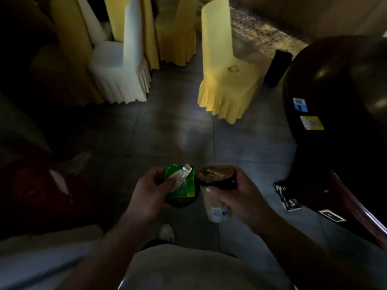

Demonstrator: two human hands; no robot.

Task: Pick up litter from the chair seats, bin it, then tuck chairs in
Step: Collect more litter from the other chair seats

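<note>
My left hand grips a green wrapper with crumpled white paper pressed on top of it. My right hand holds a plastic drink cup with a dark brown lid, tilted, its pale lower part pointing down. Both hands are close together above the dark tiled floor. Ahead on the right stands a yellow-covered chair with a small piece of litter lying on its seat. A white-covered chair stands ahead on the left, nothing visible on its seat.
A dark round table with stickers on its edge fills the right side. More yellow-draped chairs stand at the back. A dark red shape sits low at the left. A black object leans beside the yellow chair.
</note>
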